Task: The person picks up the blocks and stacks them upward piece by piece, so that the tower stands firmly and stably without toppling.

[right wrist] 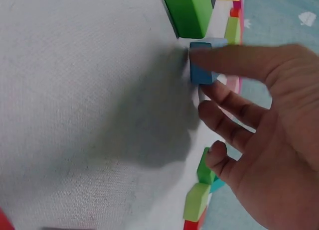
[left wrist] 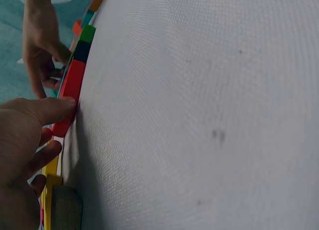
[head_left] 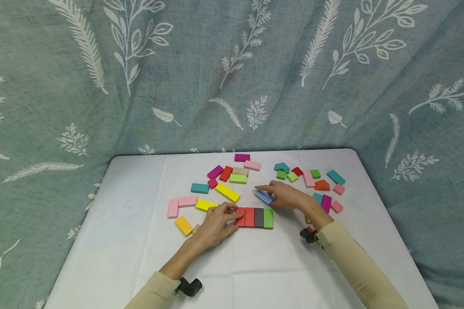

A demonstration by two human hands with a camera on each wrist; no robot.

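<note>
A row of flat wooden blocks lies on the table: two red, one dark grey [head_left: 258,218] and one green [head_left: 268,219] at the right end. At its left end my left hand [head_left: 216,223] holds the outer red block [head_left: 240,221], the thumb [left wrist: 57,109] against its near side. My right hand [head_left: 288,195] pinches a blue block [head_left: 264,197] just behind the row. In the right wrist view the thumb covers part of that blue block [right wrist: 201,70], and the other fingers are bent below it.
Behind and left of the row lie loose blocks, among them a yellow one [head_left: 227,192], a teal one [head_left: 199,188] and a pink one [head_left: 172,208]. More blocks, such as an orange one [head_left: 322,185], lie around the right forearm. Patterned cloth [head_left: 201,107] hangs behind the white table [head_left: 255,274].
</note>
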